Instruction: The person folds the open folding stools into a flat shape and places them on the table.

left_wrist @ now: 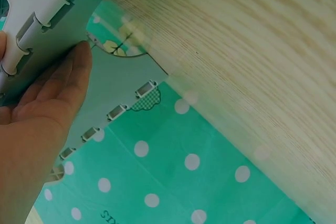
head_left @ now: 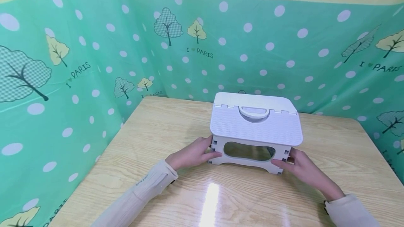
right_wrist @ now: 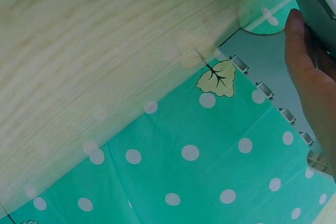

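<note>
A white folding step stool (head_left: 252, 129) stands unfolded on its legs on the wooden table, with a textured top and a small carry handle (head_left: 254, 115) set into it. My left hand (head_left: 197, 152) grips the left edge of the front leg panel, thumb on the outer face. In the left wrist view, the fingers (left_wrist: 68, 85) reach behind that panel. On the opposite edge, my right hand (head_left: 301, 166) holds the panel in the same way, thumb in front. The right wrist view shows fingers (right_wrist: 298, 51) behind the panel, partly cut off by the frame.
The light wooden table (head_left: 151, 122) ends a short way behind the stool. A green curtain (head_left: 246, 55) with white dots and printed trees hangs along the back and sides. Light glares off the tabletop in front of the stool.
</note>
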{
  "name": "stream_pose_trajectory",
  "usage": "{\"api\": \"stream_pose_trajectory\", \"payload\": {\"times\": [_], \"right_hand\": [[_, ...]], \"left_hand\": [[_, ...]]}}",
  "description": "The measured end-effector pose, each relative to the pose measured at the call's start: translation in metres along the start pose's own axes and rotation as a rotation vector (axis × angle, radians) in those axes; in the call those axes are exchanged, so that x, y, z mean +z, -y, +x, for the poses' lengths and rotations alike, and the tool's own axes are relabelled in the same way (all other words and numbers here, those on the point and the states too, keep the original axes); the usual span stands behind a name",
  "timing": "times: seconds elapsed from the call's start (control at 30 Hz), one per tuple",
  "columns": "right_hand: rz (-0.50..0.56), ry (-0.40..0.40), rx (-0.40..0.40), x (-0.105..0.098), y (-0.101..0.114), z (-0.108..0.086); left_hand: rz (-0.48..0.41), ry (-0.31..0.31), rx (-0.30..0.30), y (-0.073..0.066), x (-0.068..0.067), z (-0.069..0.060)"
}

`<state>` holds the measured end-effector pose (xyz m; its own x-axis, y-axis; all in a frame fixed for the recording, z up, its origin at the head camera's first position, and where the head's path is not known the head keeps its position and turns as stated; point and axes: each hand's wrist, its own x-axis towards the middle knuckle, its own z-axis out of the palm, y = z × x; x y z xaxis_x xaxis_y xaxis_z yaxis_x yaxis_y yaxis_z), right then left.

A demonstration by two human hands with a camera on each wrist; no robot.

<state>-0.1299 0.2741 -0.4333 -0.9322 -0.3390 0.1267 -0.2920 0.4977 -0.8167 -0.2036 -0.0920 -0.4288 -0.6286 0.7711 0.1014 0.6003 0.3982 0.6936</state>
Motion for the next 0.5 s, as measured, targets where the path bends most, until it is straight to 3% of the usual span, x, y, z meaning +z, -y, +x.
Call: {"api": "stream_pose_trajectory", "payload": {"times": [0.5], "right_hand": [[-0.019, -0.004, 0.007, 0.0001, -0.0023, 0.0002]], "left_hand": [[0.012, -0.002, 0.007, 0.0012, 0.0005, 0.0006]]}}
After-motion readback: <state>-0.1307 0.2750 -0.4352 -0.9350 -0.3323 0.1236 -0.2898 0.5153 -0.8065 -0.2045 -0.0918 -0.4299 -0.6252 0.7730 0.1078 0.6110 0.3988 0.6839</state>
